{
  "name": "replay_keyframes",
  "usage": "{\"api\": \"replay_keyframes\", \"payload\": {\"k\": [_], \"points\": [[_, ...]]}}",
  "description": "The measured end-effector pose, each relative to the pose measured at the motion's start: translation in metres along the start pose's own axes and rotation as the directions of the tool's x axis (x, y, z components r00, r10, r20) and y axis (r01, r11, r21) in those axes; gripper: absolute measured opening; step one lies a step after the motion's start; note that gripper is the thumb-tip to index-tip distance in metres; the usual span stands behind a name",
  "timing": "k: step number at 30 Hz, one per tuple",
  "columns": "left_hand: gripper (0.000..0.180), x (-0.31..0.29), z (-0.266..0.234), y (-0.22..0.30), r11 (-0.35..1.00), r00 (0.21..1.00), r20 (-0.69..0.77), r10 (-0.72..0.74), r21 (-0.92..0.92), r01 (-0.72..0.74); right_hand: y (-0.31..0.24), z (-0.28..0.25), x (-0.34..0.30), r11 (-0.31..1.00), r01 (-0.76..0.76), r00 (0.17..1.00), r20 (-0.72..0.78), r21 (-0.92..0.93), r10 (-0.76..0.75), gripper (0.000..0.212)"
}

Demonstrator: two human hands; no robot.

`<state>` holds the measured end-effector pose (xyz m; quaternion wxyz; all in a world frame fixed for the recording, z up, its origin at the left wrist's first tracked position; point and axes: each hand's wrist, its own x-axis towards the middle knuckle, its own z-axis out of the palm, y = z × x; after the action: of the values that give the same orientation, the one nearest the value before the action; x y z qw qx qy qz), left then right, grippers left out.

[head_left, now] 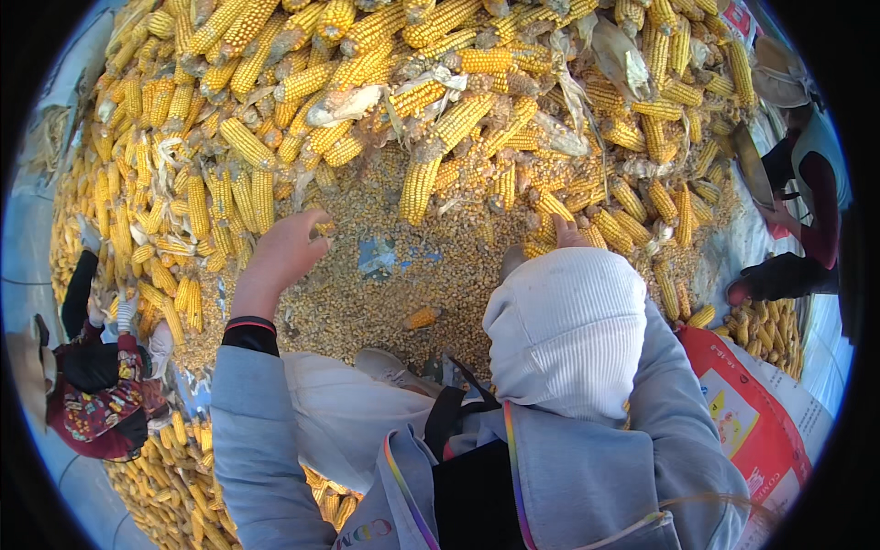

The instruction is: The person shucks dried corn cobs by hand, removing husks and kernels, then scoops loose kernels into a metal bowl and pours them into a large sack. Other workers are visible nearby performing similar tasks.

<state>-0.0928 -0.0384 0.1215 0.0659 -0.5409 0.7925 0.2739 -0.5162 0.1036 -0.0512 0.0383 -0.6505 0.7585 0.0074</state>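
Note:
My left hand [289, 246] hovers above a spread of loose corn kernels [339, 307]. Its thumb and curled fingers stand apart with nothing between them. At the near edge of the heaped corn cobs, my right hand [568, 236] reaches to the end of a yellow cob [551, 204]. Pale ribbed cloth [570, 335], which looks like my raised knee, hides most of that hand, so its grip is not clear. A single short cob [423, 318] lies on the kernels between my arms.
A large heap of cobs [367, 55] rises ahead, with dry husks mixed in. One person [101, 376] works at the left; another [811, 183] at the right holds a shallow pan [752, 165]. A red and white sack [742, 403] lies beside my right arm.

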Motion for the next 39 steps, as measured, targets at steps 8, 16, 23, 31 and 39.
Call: {"api": "replay_keyframes", "payload": {"k": [8, 16, 23, 31, 39], "points": [[0.044, 0.036, 0.017, 0.015, 0.963, 0.994, 0.091, 0.055, 0.26, -0.078, 0.185, -0.121, -0.257, 0.92, -0.285, 0.676, 0.624, -0.268, 0.391, 0.112], [0.046, 0.066, 0.034, -0.018, 0.925, 0.967, 0.251, 0.051, 0.352, -0.14, 0.229, -0.308, -0.608, 0.467, -0.56, -0.24, 0.673, -0.685, 0.7, 0.093], [0.043, 0.06, 0.036, -0.001, 0.962, 0.976, 0.214, 0.046, 0.252, -0.1, 0.128, -0.201, -0.697, 0.69, -0.461, -0.569, 0.783, -0.558, 0.253, 0.083], [0.04, 0.044, 0.043, 0.009, 0.98, 0.953, 0.28, 0.116, 0.126, -0.156, 0.128, -0.042, -0.379, 0.828, -0.509, 0.749, 0.596, 0.236, 0.291, 0.069], [0.04, 0.018, 0.046, 0.009, 0.99, 0.942, 0.317, -0.108, 0.125, 0.071, 0.131, 0.001, -0.049, 0.992, -0.13, 0.964, 0.232, -0.001, 0.127, 0.097]]}}
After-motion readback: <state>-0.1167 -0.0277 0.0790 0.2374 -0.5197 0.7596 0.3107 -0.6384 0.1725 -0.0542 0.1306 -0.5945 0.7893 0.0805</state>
